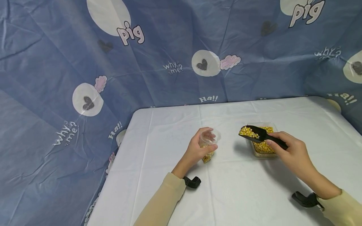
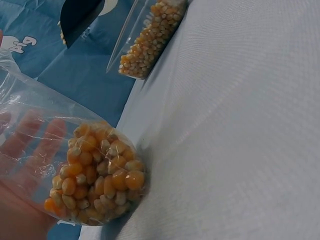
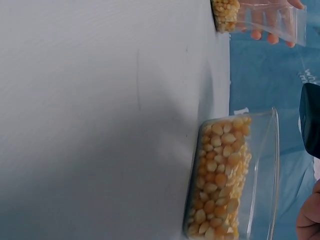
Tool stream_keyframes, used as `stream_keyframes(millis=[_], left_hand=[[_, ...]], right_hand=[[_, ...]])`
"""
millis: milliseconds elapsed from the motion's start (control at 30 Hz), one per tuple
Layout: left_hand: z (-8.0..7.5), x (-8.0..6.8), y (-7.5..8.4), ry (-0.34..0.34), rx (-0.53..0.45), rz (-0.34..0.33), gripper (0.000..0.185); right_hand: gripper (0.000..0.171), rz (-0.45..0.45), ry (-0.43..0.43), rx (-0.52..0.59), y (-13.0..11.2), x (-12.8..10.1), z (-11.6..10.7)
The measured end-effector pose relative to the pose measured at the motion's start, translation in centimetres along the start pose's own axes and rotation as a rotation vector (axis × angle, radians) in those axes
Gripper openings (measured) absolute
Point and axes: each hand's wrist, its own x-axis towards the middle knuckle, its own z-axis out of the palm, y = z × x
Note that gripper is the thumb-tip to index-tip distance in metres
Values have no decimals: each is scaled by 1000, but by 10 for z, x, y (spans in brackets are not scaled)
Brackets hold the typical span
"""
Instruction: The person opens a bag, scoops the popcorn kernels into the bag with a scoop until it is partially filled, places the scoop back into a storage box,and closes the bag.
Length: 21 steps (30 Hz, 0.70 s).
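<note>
My left hand (image 1: 198, 149) grips a clear plastic cup (image 1: 210, 142) standing on the white table (image 1: 175, 175); corn kernels (image 2: 95, 175) fill its bottom. My right hand (image 1: 291, 150) holds a black scoop (image 1: 258, 134) by its handle, loaded with corn kernels (image 1: 248, 132), raised over the left end of a clear rectangular container (image 1: 261, 141) full of kernels. In the right wrist view the container (image 3: 235, 175) lies near, the cup (image 3: 255, 17) farther off, and the scoop's edge (image 3: 311, 120) shows at the right. The left wrist view shows the container (image 2: 150, 37) beyond the cup.
A blue printed cloth (image 1: 85, 78) hangs behind and left of the table. Black wrist mounts (image 1: 192, 182) sit on both forearms. Bare tablecloth lies between cup and container and in front of them.
</note>
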Motion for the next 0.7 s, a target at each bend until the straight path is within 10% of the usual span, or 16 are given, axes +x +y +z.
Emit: stream_keyframes(millis=[367, 700], left_hand=[[-1, 0, -2, -3, -2, -7, 58], [0, 3, -38, 20, 21, -3, 64]], right_hand=[[28, 15, -13, 22, -9, 6, 9], [27, -19, -22, 37, -14, 13, 15]])
